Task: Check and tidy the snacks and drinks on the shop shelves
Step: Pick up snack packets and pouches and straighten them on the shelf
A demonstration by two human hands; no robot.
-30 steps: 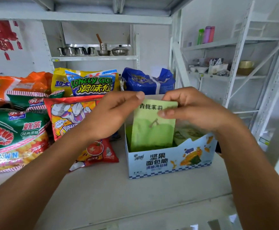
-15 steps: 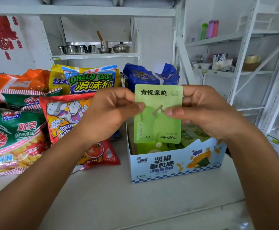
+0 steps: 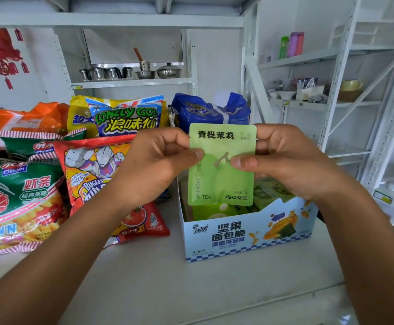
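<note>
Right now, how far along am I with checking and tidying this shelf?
Done: nothing clearly; the chip bags at left overlap, not lined up. In hand: your left hand and right hand pinch a green tea sachet above the display box, label facing you, apparently being checked. Left: return it among the other sachets in the box, then probably straighten the bags.

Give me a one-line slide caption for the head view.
The left hand and right hand pinch a green tea sachet upright over the open display box, snack bags piled beside it.
</note>
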